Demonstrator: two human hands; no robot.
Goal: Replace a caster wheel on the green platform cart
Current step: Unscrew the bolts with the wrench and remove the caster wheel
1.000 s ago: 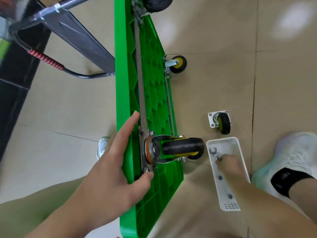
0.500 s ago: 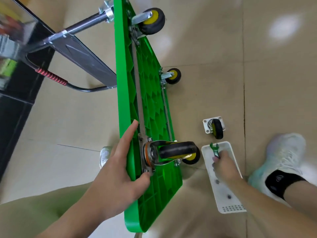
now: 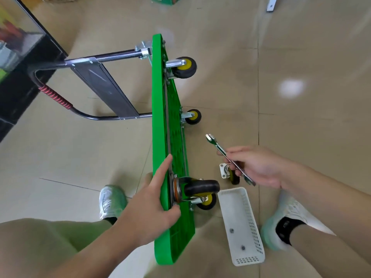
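The green platform cart (image 3: 158,125) stands on its long edge, underside facing right. My left hand (image 3: 152,199) grips that upper edge, thumb pressed by the mounting plate of a black caster wheel (image 3: 200,187) at the near corner. My right hand (image 3: 259,167) is raised to the right of the cart and holds a green-handled wrench (image 3: 222,152), its open jaw pointing up and left. A loose caster wheel (image 3: 227,172) lies on the floor under that hand, partly hidden by it.
A white plastic tray (image 3: 249,223) with two small fasteners lies on the tiled floor by my right foot (image 3: 289,221). My left foot (image 3: 111,199) is left of the cart. The cart's folded handle (image 3: 58,98) reaches toward a black cabinet (image 3: 22,63) at left. Three other wheels stay on the cart.
My right hand took the wrench out of the white tray and lifted it up beside the cart. My left hand kept its hold on the cart's edge. The view tilted upward.
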